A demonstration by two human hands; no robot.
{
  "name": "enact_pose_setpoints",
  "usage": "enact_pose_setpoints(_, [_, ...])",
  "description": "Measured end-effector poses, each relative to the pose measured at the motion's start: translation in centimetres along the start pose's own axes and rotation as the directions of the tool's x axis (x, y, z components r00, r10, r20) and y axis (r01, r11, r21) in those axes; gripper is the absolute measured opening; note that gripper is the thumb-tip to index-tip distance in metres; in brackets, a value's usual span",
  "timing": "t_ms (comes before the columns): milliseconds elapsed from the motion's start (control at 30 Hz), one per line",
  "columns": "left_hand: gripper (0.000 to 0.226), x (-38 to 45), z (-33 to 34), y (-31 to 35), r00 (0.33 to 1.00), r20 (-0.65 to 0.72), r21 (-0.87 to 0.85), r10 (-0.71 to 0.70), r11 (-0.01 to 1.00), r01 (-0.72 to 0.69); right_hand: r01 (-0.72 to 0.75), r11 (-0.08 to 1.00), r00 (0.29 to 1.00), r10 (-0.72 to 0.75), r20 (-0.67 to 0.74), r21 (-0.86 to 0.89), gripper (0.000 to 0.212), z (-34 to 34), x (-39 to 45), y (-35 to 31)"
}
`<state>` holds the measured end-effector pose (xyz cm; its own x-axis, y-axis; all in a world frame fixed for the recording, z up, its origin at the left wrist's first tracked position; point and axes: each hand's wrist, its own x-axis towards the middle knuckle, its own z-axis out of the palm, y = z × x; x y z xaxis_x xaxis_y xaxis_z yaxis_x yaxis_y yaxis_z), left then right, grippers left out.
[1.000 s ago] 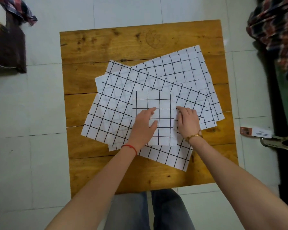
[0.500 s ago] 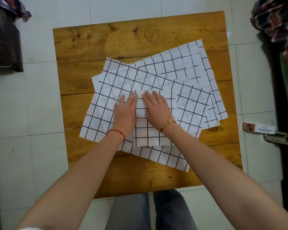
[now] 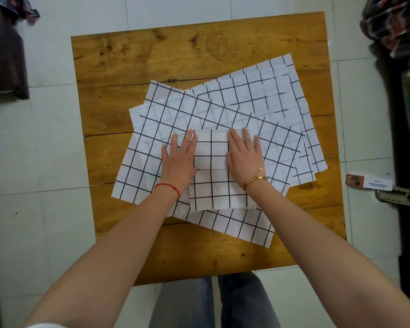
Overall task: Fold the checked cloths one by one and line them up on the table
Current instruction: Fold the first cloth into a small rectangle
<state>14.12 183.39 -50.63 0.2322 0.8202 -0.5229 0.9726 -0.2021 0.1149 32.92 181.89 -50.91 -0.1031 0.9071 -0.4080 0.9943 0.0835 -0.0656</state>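
**Pressing a folded cloth flat on the pile**

Pressing down from both sides, I have the folded checked cloth point(image 3: 217, 171) lying on top of a loose pile of unfolded checked cloths point(image 3: 242, 110), near the middle of the wooden bench point(image 3: 175, 55). My left hand point(image 3: 179, 159) lies flat with straight fingers at the folded cloth's left edge, partly on the spread cloth beside it; it grips nothing. My right hand point(image 3: 244, 157) lies flat, fingers straight and together, on the right part of the folded cloth, likewise gripping nothing. A red string point(image 3: 168, 187) circles the left wrist and a gold bracelet point(image 3: 256, 179) the right.

The spread cloths overlap at different angles, fanning out toward the bench's far right, with one corner reaching toward its near edge. Bare planks show along the far side and the near side of the bench.

Below the bench edge, legs in blue jeans point(image 3: 213, 304) are visible. On the tiled floor point(image 3: 45, 162), a small card point(image 3: 369, 182) lies to the right next to a sandal point(image 3: 398, 197). Plaid fabric point(image 3: 393, 24) sits at the upper right, and a dark object point(image 3: 5, 62) at the upper left.
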Motion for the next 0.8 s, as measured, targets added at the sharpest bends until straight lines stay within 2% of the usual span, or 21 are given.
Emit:
enact_pose_setpoints(100, [0.091,0.1,0.0,-0.1,1.0,0.016,0.004,0.009,1.0,-0.009,-0.108,0.993,0.994,0.109,-0.017,0.054,0.055,0.2,-1.0,2.6])
enact_pose_setpoints(233, [0.089,-0.1,0.2,-0.1,1.0,-0.003,0.012,0.026,1.0,-0.026,-0.063,0.995,0.996,0.067,-0.06,0.072,0.055,-0.7,-1.0,3.1])
enact_pose_setpoints(333, [0.082,-0.6,0.3,0.0,0.997,-0.063,0.005,0.039,0.999,-0.039,0.049,0.995,0.997,-0.044,-0.067,0.082,0.056,-1.7,-0.6,1.7])
enact_pose_setpoints(467, [0.07,-1.8,0.9,0.0,0.993,-0.108,-0.023,0.053,0.998,-0.056,0.238,0.971,0.971,-0.239,0.02,0.017,0.055,-1.4,-0.5,-0.8])
enact_pose_setpoints(633, [0.06,-4.2,2.1,-0.6,0.992,-0.083,-0.002,0.09,0.996,-0.09,0.15,0.988,0.983,-0.153,0.097,0.035,0.052,-0.6,-0.8,-2.3])
enact_pose_setpoints(800, [0.06,-8.5,4.3,-1.3,0.986,-0.056,0.027,0.154,0.988,-0.153,0.132,0.991,0.98,-0.13,0.151,-0.006,0.055,-1.0,-0.9,-2.7])
